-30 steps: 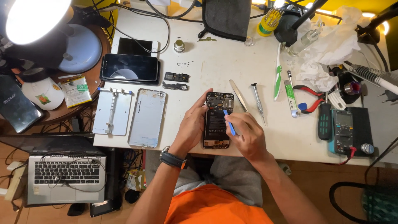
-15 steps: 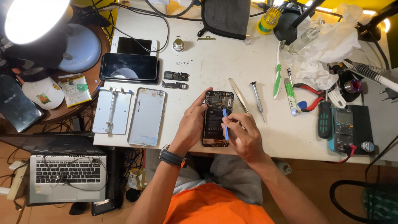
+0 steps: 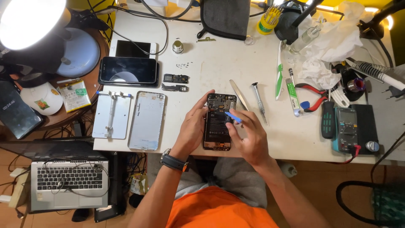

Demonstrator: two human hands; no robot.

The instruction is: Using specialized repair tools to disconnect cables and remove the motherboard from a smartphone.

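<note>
Prying grip: the right hand [image 3: 249, 141] pinches a small blue plastic pry tool [image 3: 233, 117] between thumb and fingertips, its tip lying on the upper half of the opened smartphone [image 3: 218, 122].
Steadying grip: the left hand [image 3: 193, 128] is closed along the phone's left edge, fingers reaching its top corner, pressing it flat on the counter [image 3: 219, 63].
Phone: back cover off, dark battery and board showing, lying upright near the counter's front edge, between the two hands.
Step in hand: judging by the tool's place, work on a connector or shield beside the battery's top.
Next move calls for: a shallow angle and light leverage, with the left hand holding firm so the phone does not slide; too much force could nick the board.
Just beside: metal tweezers [image 3: 238, 94] and a small screwdriver [image 3: 258, 102] to the phone's right.
Left of the phone: a silver back cover [image 3: 147, 120], a metal holding jig [image 3: 112, 114], two removed black parts [image 3: 175, 82].
Farther out: a dark-screened phone [image 3: 128, 70], a multimeter [image 3: 346, 128], red-handled pliers [image 3: 314, 97], a bright lamp [image 3: 29, 23].
</note>
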